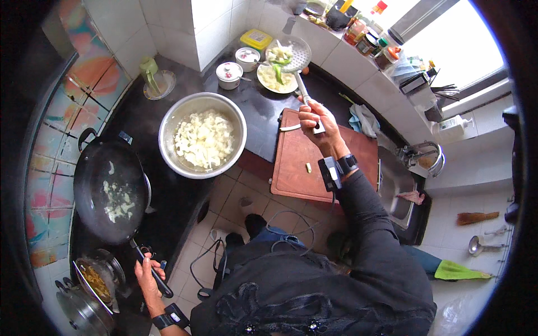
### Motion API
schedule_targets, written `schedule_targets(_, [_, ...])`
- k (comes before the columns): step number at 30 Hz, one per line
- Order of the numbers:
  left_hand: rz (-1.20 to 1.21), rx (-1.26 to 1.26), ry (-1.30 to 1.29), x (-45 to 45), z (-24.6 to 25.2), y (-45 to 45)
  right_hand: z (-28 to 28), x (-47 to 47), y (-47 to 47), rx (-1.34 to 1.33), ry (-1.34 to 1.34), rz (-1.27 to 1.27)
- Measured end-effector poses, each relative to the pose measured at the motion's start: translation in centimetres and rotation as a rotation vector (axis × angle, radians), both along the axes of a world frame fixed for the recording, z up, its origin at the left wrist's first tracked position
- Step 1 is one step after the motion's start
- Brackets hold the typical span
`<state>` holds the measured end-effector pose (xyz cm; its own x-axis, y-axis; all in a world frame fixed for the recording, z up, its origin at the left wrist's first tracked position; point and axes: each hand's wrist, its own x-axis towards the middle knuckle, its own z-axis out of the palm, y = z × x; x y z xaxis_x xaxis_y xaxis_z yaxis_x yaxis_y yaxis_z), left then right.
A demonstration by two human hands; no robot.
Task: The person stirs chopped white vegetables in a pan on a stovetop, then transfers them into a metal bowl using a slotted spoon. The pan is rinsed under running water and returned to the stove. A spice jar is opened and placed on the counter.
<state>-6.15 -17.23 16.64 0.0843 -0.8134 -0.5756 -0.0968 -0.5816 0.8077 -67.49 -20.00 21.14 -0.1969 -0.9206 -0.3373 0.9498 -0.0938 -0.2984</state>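
Note:
My right hand (320, 125) grips the handle of a perforated metal skimmer (299, 54), tilted over a white plate (290, 87). Cauliflower and green pepper pieces rest on the skimmer and hang down to the plate, which bears more pale pieces. At the lower left, my left hand (150, 275) lies against the handle of a black wok (94, 185), fingers partly curled; whether they grip it is unclear. A few cauliflower bits lie inside the wok. Between the hands stands a steel basin (241, 134) of cauliflower florets (204, 140).
A red-brown cutting board (294, 176) bears small pale-green scraps, left of the sink (395, 189). Two lidded white jars (229, 76) (247, 56) and a yellow-lidded box (256, 39) stand behind the basin. A pot (84, 308) sits low left. Jars line the windowsill.

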Motion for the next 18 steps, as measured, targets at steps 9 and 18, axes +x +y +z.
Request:
schedule_targets(9, [0.024,0.009,-0.062,-0.1,0.1,0.1,-6.9,-3.7,-3.5,0.376,0.745,-0.015])
schedule_targets(18, [0.032,0.016,-0.076,-0.7,0.6,-0.1,-6.8,-3.8,-2.0,0.794,1.747,-0.046])
